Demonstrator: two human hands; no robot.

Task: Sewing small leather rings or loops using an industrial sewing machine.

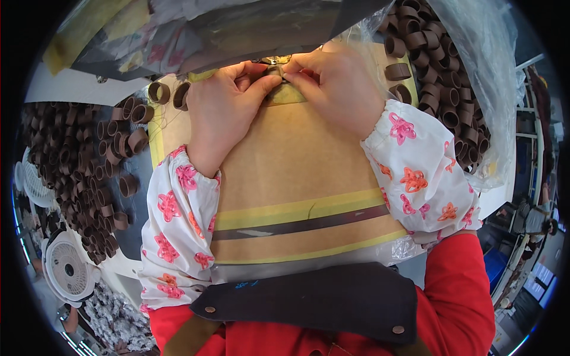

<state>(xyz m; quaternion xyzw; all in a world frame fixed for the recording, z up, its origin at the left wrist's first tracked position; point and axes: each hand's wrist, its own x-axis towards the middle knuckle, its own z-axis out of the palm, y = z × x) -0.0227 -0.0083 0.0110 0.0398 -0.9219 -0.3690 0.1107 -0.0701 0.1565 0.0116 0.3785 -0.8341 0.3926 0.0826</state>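
Note:
My left hand (225,107) and my right hand (341,89) meet at the far middle, thumbs and index fingers pinched. Between their fingertips sits a small dark brown piece (275,70), mostly hidden; its colour matches the brown rings lying around, though I cannot tell its full shape. It lies at a small lit metal part (275,60) beneath the machine's grey body (237,41). A tan work board (279,160) edged with yellow tape spreads below my wrists.
Many brown rings (77,154) are heaped at the left, a few loose beside the board. More brown rings (442,71) fill a clear plastic bag (490,77) at the right. A white fan (68,267) stands at lower left.

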